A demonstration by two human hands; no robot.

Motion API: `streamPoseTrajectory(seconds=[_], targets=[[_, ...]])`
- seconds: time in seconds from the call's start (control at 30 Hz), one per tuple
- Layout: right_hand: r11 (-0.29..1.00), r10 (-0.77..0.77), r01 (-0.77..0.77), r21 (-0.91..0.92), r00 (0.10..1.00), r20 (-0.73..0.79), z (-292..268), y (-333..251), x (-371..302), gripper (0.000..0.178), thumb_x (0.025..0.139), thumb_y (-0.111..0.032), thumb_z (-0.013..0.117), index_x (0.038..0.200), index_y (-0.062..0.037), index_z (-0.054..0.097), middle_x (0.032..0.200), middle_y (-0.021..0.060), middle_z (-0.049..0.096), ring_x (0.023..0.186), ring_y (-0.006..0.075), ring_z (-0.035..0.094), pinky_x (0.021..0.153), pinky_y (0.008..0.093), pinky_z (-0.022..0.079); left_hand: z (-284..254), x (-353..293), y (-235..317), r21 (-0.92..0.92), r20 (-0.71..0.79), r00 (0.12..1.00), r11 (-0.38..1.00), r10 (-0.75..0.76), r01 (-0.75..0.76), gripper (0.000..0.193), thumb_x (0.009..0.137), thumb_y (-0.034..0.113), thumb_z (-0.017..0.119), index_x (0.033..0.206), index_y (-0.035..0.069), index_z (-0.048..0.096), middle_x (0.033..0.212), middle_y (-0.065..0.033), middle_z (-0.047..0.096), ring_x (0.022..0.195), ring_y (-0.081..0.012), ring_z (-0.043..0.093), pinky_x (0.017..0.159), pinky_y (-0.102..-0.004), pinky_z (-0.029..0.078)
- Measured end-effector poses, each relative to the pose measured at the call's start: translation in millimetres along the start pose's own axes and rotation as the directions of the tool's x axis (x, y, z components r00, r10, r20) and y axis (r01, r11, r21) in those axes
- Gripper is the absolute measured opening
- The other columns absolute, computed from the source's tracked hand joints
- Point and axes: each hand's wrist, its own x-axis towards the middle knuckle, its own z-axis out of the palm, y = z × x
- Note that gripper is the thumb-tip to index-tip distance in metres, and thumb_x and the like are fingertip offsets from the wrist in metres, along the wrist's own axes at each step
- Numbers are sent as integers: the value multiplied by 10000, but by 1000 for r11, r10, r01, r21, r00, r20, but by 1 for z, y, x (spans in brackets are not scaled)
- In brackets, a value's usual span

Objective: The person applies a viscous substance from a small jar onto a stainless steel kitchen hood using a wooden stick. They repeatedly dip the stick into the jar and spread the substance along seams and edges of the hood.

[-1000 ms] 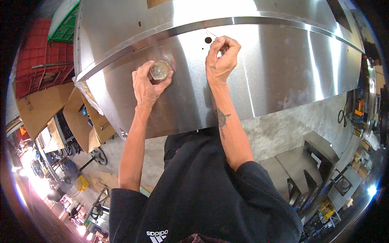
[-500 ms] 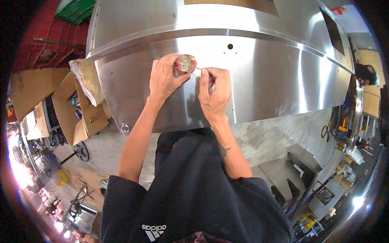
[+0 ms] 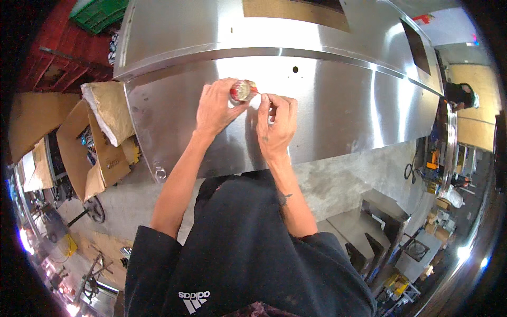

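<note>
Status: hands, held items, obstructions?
Left hand gripping round clear-and-red container. Right hand pinching thin reddish stick, tip by container's right side, contact unclear. Silver metal panel below; no obstruction visible between hands.

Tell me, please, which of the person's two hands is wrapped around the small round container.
The left hand, its fingers curled around the small round container; the right hand instead pinches a thin stick beside it.

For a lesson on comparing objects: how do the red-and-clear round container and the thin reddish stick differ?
The red-and-clear container is round and broad; the reddish stick is thin. The left hand grips the container's side; the right hand pinches the stick. Both are hand-held over shiny grey sheet metal.
</note>
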Motion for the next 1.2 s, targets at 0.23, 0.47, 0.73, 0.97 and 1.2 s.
streamPoseTrajectory(seconds=[0.23, 0.47, 0.73, 0.97, 1.2], targets=[[993, 100, -93, 70, 988, -115, -41, 30, 14, 111, 1062, -72, 676, 1088, 15, 614, 970, 119, 617, 727, 167, 574, 635, 306, 494, 5, -6, 0, 84, -22, 993, 989, -117, 118, 674, 775, 273, 978, 1325, 53, 658, 1222, -123, 714, 991, -298, 652, 886, -401, 546], [987, 160, -160, 27, 933, -323, -99, 145, 55, 162, 1126, -137, 572, 1134, 24, 553, 994, 148, 614, 778, 211, 630, 694, 345, 536, 21, -13, 9, -25, -193, 922, 941, -336, 338, 685, 867, 282, 933, 1390, 24, 573, 1362, -141, 642, 1160, -267, 667, 961, -387, 582], [981, 196, -184, 67, 935, -297, -127, 240, 119, 177, 1161, -163, 496, 1150, 12, 467, 1025, 158, 607, 792, 200, 668, 697, 339, 583, 44, -17, 19, 7, -379, 793, 855, -477, 518, 738, 916, 220, 905, 1441, -13, 442, 1414, -237, 585, 1218, -258, 653, 957, -367, 579], [996, 83, -71, 58, 965, -249, -121, 273, 130, 188, 1169, -197, 478, 1138, -18, 430, 1019, 130, 593, 733, 172, 668, 640, 304, 582, 41, -13, 30, 143, -447, 772, 815, -453, 562, 756, 905, 263, 920, 1413, -42, 451, 1365, -242, 614, 1181, -259, 667, 976, -357, 568], [992, 118, -104, 71, 964, -239, -122, 279, 132, 254, 1168, -262, 488, 1157, -17, 423, 1032, 110, 615, 742, 144, 667, 635, 256, 565, 49, -14, 19, 152, -470, 806, 867, -359, 474, 765, 890, 235, 931, 1411, -53, 451, 1314, -229, 642, 1149, -238, 689, 918, -329, 600]])
